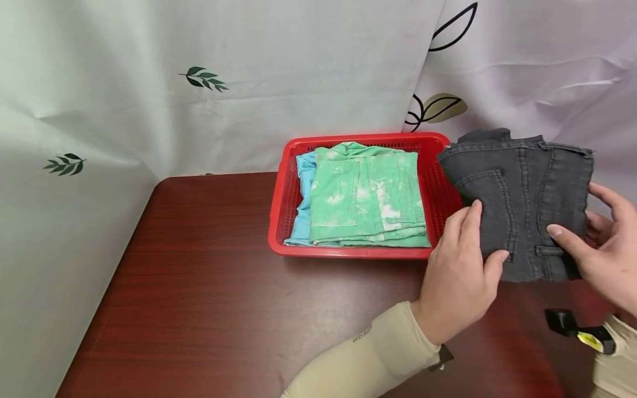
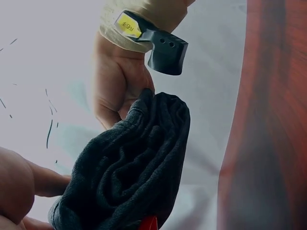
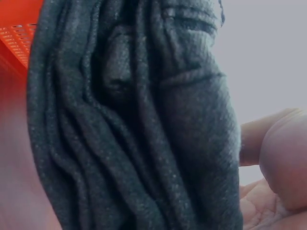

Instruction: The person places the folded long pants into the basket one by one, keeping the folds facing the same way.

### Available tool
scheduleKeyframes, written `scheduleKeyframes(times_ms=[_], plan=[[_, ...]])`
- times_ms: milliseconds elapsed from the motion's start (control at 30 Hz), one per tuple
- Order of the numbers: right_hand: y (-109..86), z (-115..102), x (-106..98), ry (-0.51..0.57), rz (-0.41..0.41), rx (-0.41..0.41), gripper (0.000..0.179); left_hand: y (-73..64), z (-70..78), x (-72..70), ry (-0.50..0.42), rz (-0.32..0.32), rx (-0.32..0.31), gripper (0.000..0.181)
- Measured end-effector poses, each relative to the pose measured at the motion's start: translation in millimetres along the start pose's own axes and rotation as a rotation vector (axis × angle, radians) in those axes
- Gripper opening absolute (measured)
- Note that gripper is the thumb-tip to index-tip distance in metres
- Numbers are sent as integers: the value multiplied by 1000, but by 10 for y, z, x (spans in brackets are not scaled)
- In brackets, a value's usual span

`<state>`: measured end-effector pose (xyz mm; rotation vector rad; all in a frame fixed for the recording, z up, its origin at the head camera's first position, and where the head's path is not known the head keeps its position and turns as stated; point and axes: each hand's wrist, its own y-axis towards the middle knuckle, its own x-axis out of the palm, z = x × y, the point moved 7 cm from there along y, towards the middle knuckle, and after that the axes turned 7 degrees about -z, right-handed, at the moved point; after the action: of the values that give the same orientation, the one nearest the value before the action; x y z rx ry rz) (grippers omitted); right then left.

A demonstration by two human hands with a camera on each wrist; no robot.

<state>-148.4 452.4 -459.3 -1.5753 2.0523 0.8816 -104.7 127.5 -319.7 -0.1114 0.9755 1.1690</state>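
A folded pair of dark grey jeans is held up at the right of the red basket, its back pocket and belt loops showing in the head view. My right hand grips the right edge, thumb across the front, other fingers mostly behind. At the lower left edge, my left hand holds the jeans, with its thumb and forefinger on the front. The bundle of dark denim shows its stacked layers end-on in the left wrist view. Folded layers fill most of the right wrist view.
The red plastic basket stands at the back of the brown table. Inside lies a folded green-and-white garment, with a light blue cloth partly under it. A white curtain with leaf prints hangs behind.
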Motion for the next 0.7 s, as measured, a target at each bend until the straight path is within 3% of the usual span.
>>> scheduleKeyframes(times_ms=[67,267,367,467,700], plan=[[-6,-122,-2,18,9,-5,88,0,-4,-12,-9,2,-9,75],[-180,-1241,-46,59,-5,22,79,6,-8,-47,-29,-1,-25,73],[-237,-1618,-57,55,-23,34,76,7,-14,-74,-41,5,-37,72],[-264,-1719,-40,59,-30,52,76,7,-19,-105,-46,13,-47,70],[-250,-1685,9,115,-51,50,78,16,-31,-160,-40,22,-62,66]])
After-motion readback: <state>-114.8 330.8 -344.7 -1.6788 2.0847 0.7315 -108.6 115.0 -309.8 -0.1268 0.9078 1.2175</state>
